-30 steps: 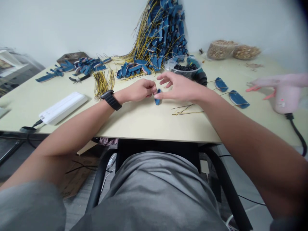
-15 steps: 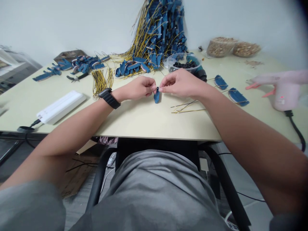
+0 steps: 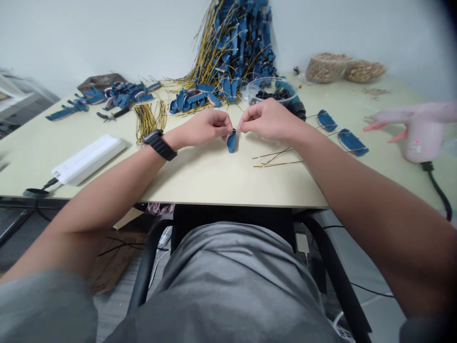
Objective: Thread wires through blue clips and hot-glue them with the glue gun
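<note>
My left hand (image 3: 208, 127), with a black watch on its wrist, is closed in a pinch on the top of a small blue piece (image 3: 232, 141) that hangs down to the table. My right hand (image 3: 266, 121) is closed too, its fingertips meeting the left ones at the piece's top, pinching something tiny and dark that I cannot make out. Several thin yellow wires (image 3: 276, 158) lie on the table just right of the piece.
A tall heap of blue pieces with yellow wires (image 3: 235, 47) leans on the wall behind a clear tub of black bits (image 3: 272, 93). Two blue pieces (image 3: 352, 141) and a pink glue gun (image 3: 417, 136) lie right; a white power strip (image 3: 89, 159), wire bundle (image 3: 150, 119), pliers (image 3: 112, 115) left.
My right hand, open one second ago, has closed into a pinch at the top of the blue piece beside my left hand. The piece has stayed in place.
</note>
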### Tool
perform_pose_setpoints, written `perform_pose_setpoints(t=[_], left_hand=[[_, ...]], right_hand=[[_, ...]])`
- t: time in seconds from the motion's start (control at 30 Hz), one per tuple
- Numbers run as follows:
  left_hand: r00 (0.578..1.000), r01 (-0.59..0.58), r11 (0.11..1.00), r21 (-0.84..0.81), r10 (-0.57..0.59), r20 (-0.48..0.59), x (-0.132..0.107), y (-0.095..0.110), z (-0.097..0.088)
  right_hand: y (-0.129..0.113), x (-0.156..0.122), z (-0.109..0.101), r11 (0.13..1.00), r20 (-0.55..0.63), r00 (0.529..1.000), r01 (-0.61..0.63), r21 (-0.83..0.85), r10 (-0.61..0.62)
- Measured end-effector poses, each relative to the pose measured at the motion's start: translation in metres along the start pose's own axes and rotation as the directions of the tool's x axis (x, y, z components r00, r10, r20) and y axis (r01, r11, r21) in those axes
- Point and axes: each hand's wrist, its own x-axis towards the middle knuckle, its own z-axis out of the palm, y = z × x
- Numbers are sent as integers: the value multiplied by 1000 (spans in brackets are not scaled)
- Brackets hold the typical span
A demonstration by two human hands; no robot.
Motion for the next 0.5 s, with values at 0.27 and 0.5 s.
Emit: perform_pose_setpoints(t=[0.27,0.5], left_hand=[[995,-31,999,41,34,-88,2,-11,-2],[990,-65,996,60,72,-124,2,-10,-1]], right_hand=[[3,3,4,999,-48,998,-40,32,41],[0,0,6,1000,-50,999,-22,1,22]])
